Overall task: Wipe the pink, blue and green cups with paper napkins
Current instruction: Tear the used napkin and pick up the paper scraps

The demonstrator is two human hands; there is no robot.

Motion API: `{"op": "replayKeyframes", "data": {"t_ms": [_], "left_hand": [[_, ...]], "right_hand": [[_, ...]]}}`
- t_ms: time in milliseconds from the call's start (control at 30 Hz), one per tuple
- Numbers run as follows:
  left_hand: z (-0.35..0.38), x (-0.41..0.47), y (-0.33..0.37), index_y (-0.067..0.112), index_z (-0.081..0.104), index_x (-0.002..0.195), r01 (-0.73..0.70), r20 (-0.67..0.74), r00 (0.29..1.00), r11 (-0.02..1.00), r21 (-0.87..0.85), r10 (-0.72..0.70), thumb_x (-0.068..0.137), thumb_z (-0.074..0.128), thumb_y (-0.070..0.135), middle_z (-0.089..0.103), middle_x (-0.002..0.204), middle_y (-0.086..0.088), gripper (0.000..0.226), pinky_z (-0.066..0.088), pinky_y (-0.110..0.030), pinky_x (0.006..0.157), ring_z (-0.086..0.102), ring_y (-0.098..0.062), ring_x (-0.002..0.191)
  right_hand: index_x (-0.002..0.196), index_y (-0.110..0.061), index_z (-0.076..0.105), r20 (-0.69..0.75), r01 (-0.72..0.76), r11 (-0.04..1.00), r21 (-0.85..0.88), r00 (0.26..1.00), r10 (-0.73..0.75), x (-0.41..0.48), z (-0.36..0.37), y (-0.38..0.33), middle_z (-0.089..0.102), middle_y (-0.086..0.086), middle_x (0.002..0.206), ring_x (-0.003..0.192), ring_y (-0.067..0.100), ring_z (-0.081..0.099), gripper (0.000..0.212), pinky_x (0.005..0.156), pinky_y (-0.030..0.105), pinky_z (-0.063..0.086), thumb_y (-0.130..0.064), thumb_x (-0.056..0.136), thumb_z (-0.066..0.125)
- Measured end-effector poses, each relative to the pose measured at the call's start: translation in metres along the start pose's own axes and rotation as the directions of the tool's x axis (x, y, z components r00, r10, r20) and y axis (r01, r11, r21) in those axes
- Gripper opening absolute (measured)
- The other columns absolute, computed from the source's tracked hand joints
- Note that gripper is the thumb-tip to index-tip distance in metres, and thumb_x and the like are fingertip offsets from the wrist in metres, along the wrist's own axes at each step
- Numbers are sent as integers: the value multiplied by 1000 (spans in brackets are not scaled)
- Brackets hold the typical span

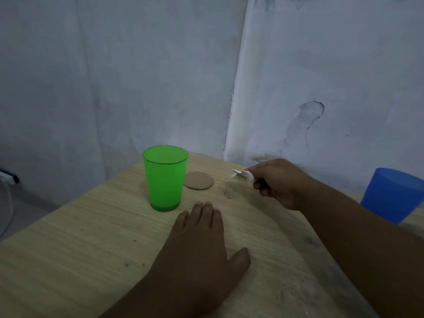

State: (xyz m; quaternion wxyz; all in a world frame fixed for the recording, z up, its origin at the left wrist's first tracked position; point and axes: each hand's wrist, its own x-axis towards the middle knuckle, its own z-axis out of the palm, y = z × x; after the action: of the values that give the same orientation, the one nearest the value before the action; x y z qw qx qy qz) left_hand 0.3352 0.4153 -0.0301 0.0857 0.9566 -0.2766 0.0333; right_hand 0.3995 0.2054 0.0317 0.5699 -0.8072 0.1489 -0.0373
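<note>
Right hand [277, 184], and the grip is closed tight: fingers curled in, pinching a small crumpled white paper napkin [243, 175] so that only a ragged tip pokes out toward the tall translucent green plastic cup [165, 177]. Hand and napkin hang well to the right of that cup, clear of it, above the pale wood-grain surface [68, 260]. The left hand [202, 244] lies flat, palm down, fingers straight, its grip wide and holding nothing, just in front of the green cup and slightly to its right, fingertips near the base but not touching. By the look of it the green cup is the one to wipe next. To do it well, I'd want the left hand round the lower wall to steady it, since a tall light cup tips easily, and more napkin worked out of the fist, because that little tip gives scant wiping area. Run it round the rim, then down the inside. The green cup stands upright, mouth open, and looks empty, with a darker band at the bottom that may only be the thicker base. Just behind it to the right lies a flat round brown cardboard disc [198, 180]. Far to the right of the green cup, at the frame's edge, is a blue plastic cup [392, 193], its inside hidden from here. No pink cup in view.
</note>
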Motion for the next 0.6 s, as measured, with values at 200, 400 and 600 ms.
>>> {"op": "replayKeyframes", "data": {"t_ms": [200, 400, 600], "left_hand": [[-2, -1, 0, 15, -2, 159, 2, 12, 1000, 1000, -2, -2, 92, 25, 72, -8, 168, -2, 91, -5, -38, 123, -12, -14, 152], [-2, 0, 1, 14, -2, 159, 2, 27, 1000, 1000, 13, -3, 92, 24, 72, -10, 168, -2, 91, -5, -39, 123, -14, -14, 152], [0, 0, 0, 15, 1, 159, -8, 13, 1000, 1000, 28, 7, 81, 13, 75, -5, 168, -3, 99, -3, -38, 123, -11, -14, 152]], "right_hand": [[75, -7, 61, 21, -195, 981, -12, 980, 196, 0, 1, -9, 54, 8, 67, 48, 13, 43, 8, 44, 23, 27, -3, 82, 59], [68, -5, 58, -119, -202, 950, -237, 977, 178, 5, 8, -13, 50, 10, 60, 46, 16, 41, 14, 42, 21, 26, -1, 81, 62], [61, -2, 59, -160, 5, 794, -608, 979, -129, 20, 26, 1, 51, 7, 59, 52, 16, 49, 21, 47, 25, 39, -10, 79, 65]]}}
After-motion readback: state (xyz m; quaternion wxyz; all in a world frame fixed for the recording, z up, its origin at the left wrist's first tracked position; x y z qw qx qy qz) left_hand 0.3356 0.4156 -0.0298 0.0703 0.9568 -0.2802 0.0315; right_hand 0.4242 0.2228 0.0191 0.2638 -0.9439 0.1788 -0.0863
